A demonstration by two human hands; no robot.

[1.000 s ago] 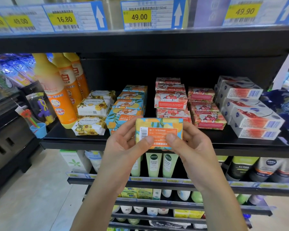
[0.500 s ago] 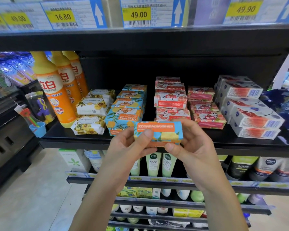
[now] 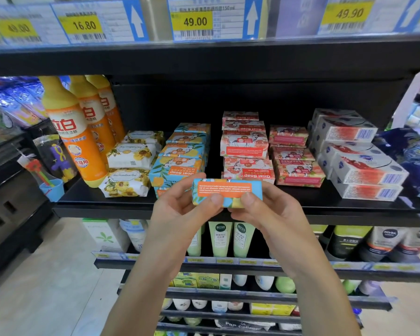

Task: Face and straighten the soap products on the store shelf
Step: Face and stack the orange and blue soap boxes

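Both hands hold one blue-and-yellow soap box point(image 3: 226, 191) with an orange label, level, just in front of the black shelf point(image 3: 325, 202). My left hand point(image 3: 182, 209) grips its left end, my right hand point(image 3: 269, 209) its right end, thumbs on the front face. Behind it on the shelf stands a row of matching blue goat soap boxes point(image 3: 180, 166), stacked two high and running back. To the right are pink goat soap boxes point(image 3: 247, 151), further pink boxes point(image 3: 294, 161) and white-and-red soap boxes point(image 3: 359, 161). Yellow floral wrapped soaps point(image 3: 129, 170) lie left of the blue row.
Orange detergent bottles point(image 3: 75, 137) stand at the shelf's left end. Price tags point(image 3: 194, 20) line the shelf above. Green tubes point(image 3: 230, 238) and dark tubes point(image 3: 383, 241) fill the lower shelf. A dark-blue patterned pack point(image 3: 417, 161) sits far right. The floor point(image 3: 46, 287) shows at lower left.
The box has been tipped from its barcode face to its narrow orange-label side and carried up and slightly forward toward the shelf edge. Both hands kept their grip.
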